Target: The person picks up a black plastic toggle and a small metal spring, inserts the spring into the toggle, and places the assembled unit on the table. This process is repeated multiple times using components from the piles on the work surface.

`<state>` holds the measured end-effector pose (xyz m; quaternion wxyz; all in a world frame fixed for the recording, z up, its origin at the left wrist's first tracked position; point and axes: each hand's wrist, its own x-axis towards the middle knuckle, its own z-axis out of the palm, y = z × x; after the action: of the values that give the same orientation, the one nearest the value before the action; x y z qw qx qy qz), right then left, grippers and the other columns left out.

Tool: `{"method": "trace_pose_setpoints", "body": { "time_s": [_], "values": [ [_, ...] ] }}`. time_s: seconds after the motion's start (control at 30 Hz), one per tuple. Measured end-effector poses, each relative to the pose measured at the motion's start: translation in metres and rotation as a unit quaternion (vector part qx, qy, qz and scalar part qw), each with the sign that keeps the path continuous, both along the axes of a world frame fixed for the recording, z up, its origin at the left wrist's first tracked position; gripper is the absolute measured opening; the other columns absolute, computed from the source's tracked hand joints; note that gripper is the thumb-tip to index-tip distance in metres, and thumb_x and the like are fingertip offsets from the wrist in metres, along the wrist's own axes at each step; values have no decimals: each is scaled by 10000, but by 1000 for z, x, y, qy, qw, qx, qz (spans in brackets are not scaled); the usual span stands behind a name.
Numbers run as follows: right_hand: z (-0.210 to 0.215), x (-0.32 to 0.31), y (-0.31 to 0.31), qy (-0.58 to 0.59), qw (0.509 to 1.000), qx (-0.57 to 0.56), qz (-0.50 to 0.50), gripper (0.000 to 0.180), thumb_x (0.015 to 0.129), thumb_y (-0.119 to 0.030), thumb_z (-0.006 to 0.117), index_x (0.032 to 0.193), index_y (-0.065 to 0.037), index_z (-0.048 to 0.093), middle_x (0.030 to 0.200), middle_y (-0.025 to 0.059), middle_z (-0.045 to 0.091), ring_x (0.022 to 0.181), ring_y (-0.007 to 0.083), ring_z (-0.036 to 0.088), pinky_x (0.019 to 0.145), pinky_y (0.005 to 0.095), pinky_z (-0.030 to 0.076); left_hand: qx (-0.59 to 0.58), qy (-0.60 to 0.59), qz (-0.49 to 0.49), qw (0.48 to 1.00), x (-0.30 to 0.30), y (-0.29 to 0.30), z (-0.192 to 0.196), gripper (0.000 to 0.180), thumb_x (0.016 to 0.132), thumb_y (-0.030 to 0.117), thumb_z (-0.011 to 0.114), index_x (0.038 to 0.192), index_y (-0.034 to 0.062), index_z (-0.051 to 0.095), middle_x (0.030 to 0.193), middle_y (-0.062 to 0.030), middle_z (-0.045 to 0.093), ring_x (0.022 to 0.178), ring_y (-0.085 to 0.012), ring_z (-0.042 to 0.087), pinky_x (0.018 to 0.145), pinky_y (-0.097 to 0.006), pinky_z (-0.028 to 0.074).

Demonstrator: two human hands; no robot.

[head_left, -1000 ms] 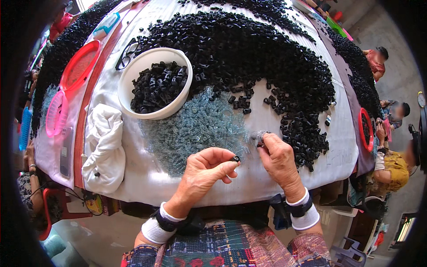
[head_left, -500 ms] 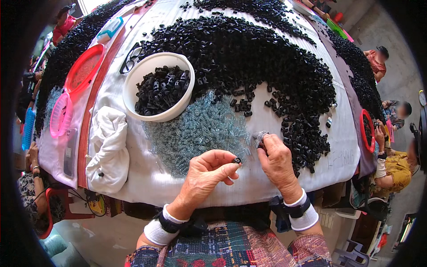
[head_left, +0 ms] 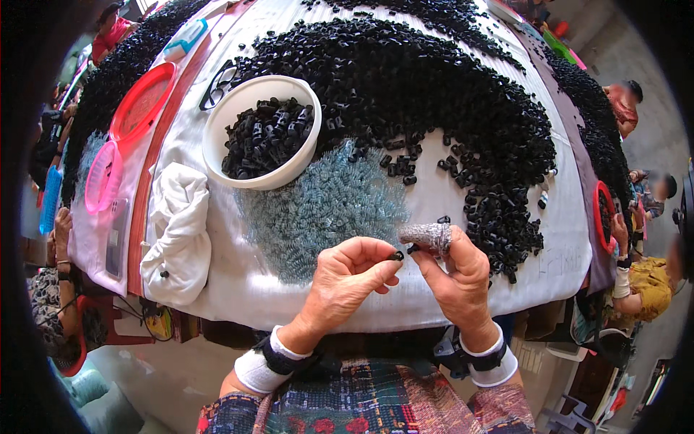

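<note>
Black pieces (head_left: 405,79) look glossy plastic, springs (head_left: 329,210) shiny metal, the bowl (head_left: 271,181) smooth plastic.

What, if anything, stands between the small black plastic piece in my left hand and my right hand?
Nothing visible, just a narrow gap between the small black plastic piece in your left hand and your right hand, which pinches another black piece. The pale-blue heap of coiled metal springs lies beyond them.

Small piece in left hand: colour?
The small piece is black; head view shows it best.
</note>
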<state>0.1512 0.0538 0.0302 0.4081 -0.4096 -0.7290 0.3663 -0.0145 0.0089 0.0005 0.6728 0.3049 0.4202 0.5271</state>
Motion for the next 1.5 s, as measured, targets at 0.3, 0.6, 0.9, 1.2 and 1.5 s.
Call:
{"method": "trace_pose_setpoints", "body": {
  "time_s": [0.3, 0.6, 0.9, 1.2, 1.5],
  "values": [
    [-4, -6, -1, -52, 995, 83, -1, 233, 737, 87, 660, 946, -16, 658, 842, 105, 646, 712, 208, 647, 628, 296, 519, 4, 50, 18, 999, 2, -1, -6, 209, 844, 76, 686, 1020, -13, 616, 881, -56, 672, 756, -100, 643, 627, -218, 524],
    [-14, -9, -6, -55, 993, 101, -25, 217, 727, 81, 671, 927, 2, 647, 812, 125, 629, 678, 232, 635, 593, 302, 499, 0, 62, 15, 998, 2, -1, -7, 209, 842, 72, 686, 1018, -19, 618, 890, -65, 673, 762, -106, 649, 627, -219, 527],
    [-26, -12, -14, -95, 983, 147, -52, 222, 746, 98, 660, 952, 21, 632, 849, 131, 654, 724, 232, 657, 656, 292, 514, -24, 80, 22, 996, 3, 0, -7, 187, 850, 76, 674, 1000, -27, 631, 874, -79, 678, 759, -123, 659, 614, -226, 537],
    [-27, -11, -14, -112, 974, 192, -37, 275, 731, 66, 652, 1002, 50, 612, 867, 164, 651, 720, 263, 664, 634, 320, 524, -24, 53, 13, 998, 0, 4, -7, 176, 851, 85, 663, 980, -31, 631, 840, -75, 675, 712, -101, 631, 620, -225, 529],
    [-8, -17, -11, -97, 984, 150, 9, 438, 654, -61, 739, 1038, 71, 574, 908, 201, 581, 834, 368, 593, 729, 399, 513, -45, -14, 6, 999, -3, 7, 0, 113, 854, 61, 617, 923, -28, 618, 820, -91, 671, 720, -116, 639, 653, -225, 526]
  ]
}}
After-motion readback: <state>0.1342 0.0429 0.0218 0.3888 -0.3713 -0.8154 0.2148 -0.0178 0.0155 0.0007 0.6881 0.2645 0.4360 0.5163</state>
